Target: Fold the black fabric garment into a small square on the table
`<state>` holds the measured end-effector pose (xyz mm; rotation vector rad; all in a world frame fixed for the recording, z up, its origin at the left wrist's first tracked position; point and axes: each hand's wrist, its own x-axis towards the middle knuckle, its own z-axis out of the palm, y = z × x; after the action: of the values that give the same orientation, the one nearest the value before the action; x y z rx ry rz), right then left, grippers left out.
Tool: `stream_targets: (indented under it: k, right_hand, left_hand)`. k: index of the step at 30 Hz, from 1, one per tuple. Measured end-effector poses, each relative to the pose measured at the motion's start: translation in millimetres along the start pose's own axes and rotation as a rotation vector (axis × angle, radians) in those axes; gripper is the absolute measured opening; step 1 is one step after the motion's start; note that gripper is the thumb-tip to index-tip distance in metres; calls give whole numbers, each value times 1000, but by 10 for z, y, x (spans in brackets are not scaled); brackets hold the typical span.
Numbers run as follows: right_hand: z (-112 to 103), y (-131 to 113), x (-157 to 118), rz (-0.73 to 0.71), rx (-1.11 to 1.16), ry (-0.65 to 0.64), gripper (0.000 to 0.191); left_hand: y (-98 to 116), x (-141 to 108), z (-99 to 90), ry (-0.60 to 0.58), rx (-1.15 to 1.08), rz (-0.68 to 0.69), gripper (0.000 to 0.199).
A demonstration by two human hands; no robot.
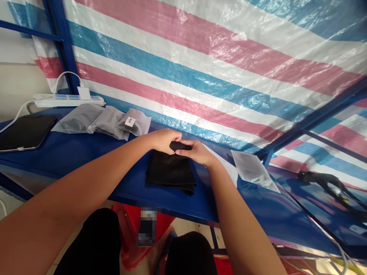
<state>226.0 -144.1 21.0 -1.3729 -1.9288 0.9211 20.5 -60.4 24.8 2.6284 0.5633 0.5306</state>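
A black piece of folded cloth (pixel 170 170) lies on the blue table in front of me, its layered edge toward me. At its far end, my left hand (pixel 166 139) and my right hand (pixel 196 151) meet, thumbs nearly touching. Both hands are closed on the far part of the black cloth, which shows dark between the fingers and looks raised or rolled. The right fingers curl over its far side, partly hidden. A white sheet (pixel 229 168) lies under and beyond my right forearm.
Several frosted plastic bags (pixel 110 120) lie at the back left beside a white power strip (pixel 69 100) and a black tablet (pixel 25 131). Another frosted bag (pixel 254 170) is at right, a black cabled device (pixel 323 178) farther right. Striped sheeting (pixel 172 80) hangs behind the blue table (pixel 120 191).
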Motion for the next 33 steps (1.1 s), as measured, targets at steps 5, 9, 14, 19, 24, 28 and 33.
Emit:
stream_targets:
  k: [5, 9, 14, 19, 24, 28, 33]
  right_hand:
    - [-1, 58, 6, 21, 27, -1, 53]
    - [-5, 51, -7, 15, 2, 12, 50]
    - [-11, 20, -14, 12, 9, -9, 47]
    - [-20, 32, -7, 30, 19, -13, 52]
    - [-48, 5, -30, 67, 12, -21, 55]
    - [-73, -103, -67, 75, 1, -109, 55]
    - [-83, -142, -75, 78, 36, -146, 41]
  left_hand:
    - [-121, 13, -88, -86, -263, -110, 31]
    - [-193, 5, -112, -31, -217, -286, 45]
    - [-183, -14, -125, -156, -184, -359, 62]
    - [-182, -10, -138, -224, -151, -339, 66]
    - [-164, -16, -140, -299, -120, -315, 66]
    - [-80, -28, -149, -335, -121, -296, 68]
    - [-14, -24, -112, -304, -107, -275, 76]
